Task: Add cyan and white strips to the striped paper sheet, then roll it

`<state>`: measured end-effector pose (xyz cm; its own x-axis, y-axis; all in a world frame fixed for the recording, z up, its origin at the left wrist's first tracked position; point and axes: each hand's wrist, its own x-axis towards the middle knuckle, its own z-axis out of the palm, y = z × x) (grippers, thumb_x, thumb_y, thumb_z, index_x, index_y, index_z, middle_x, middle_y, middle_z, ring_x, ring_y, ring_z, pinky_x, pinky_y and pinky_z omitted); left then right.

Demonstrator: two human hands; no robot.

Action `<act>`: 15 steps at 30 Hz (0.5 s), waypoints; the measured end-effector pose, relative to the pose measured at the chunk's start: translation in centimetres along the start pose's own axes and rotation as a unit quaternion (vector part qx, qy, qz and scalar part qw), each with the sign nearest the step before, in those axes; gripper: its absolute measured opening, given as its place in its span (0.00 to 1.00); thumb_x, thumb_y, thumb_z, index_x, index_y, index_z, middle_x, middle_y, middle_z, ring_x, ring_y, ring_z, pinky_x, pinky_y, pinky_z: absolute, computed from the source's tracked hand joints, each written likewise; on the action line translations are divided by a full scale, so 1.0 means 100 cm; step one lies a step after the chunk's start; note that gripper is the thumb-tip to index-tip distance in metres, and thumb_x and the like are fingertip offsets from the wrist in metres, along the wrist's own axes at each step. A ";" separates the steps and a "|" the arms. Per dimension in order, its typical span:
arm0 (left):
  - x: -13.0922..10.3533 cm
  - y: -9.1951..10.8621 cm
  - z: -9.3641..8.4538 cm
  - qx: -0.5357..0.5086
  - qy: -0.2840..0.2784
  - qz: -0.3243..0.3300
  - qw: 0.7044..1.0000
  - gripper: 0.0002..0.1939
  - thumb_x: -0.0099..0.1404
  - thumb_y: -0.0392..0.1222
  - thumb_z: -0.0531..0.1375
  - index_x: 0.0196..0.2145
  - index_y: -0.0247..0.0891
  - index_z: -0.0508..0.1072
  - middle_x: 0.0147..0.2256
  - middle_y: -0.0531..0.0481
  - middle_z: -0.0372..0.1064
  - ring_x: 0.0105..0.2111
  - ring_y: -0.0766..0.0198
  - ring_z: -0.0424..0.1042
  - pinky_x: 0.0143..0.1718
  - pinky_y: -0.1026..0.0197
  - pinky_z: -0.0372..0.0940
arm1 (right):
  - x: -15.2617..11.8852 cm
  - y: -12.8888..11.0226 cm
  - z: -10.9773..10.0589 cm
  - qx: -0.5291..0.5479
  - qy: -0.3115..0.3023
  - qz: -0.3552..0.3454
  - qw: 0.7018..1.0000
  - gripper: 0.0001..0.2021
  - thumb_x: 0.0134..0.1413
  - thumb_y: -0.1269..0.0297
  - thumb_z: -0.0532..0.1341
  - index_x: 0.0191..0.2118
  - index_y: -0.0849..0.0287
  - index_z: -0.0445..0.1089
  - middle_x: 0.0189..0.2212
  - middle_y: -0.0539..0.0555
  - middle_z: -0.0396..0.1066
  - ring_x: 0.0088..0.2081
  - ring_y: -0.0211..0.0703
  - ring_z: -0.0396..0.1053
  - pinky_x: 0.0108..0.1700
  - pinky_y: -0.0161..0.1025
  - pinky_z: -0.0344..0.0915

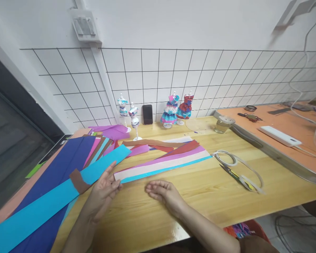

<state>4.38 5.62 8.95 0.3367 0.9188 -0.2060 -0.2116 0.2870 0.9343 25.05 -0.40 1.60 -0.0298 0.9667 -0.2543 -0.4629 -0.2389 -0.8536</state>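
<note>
My left hand point(105, 188) pinches the left end of a stack of long crepe-paper-like strips, white point(158, 166), blue point(168, 168) and purple point(173, 156), which fan slightly across the table. To the right, just below the stack's lower edge, my right hand point(165, 193) has its fingers curled together, and nothing shows in them. A wide blue strip point(47, 200) with a brown band point(79, 181) around it lies behind and left of my left hand. Red and brown strips point(158, 143) lie beyond the stack.
Scissors point(237, 177) and a coiled white cable point(226, 158) lie on the right. Small dressed mannequins point(170, 112), two barer mannequins point(134, 119), a phone point(147, 114) and a glass cup point(223, 124) stand along the back. Dark blue sheets point(55, 172) cover the left side.
</note>
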 end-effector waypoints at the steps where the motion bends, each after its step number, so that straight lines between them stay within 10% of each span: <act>1: -0.002 0.004 0.002 -0.003 -0.001 0.002 1.000 0.42 0.52 0.41 0.64 0.60 0.49 0.47 0.30 0.54 0.63 0.28 0.70 0.63 0.35 0.66 0.62 | -0.001 -0.003 0.002 0.074 -0.007 0.039 0.996 0.15 0.45 0.60 0.64 0.38 0.65 0.70 0.37 0.61 0.73 0.40 0.43 0.71 0.49 0.44 0.62; 7: -0.022 0.014 0.009 0.072 0.016 -0.008 0.997 0.42 0.50 0.47 0.64 0.60 0.47 0.49 0.31 0.52 0.65 0.30 0.66 0.64 0.33 0.65 0.63 | -0.005 -0.023 -0.009 0.290 -0.013 0.040 0.956 0.07 0.51 0.64 0.60 0.34 0.63 0.67 0.37 0.56 0.73 0.42 0.39 0.70 0.52 0.39 0.61; 15: -0.054 -0.042 -0.010 0.133 0.028 -0.034 0.990 0.41 0.45 0.51 0.66 0.56 0.46 0.57 0.24 0.55 0.63 0.23 0.66 0.62 0.26 0.63 0.62 | -0.005 -0.033 -0.035 0.314 0.159 0.030 0.935 0.04 0.54 0.72 0.56 0.37 0.65 0.65 0.30 0.56 0.75 0.32 0.39 0.73 0.40 0.38 0.70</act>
<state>2.56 -0.28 5.86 0.2888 0.9155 -0.2801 0.0609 0.2744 0.9597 29.66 -0.42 2.95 0.1451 0.8532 -0.5011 -0.9014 -0.0948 -0.4225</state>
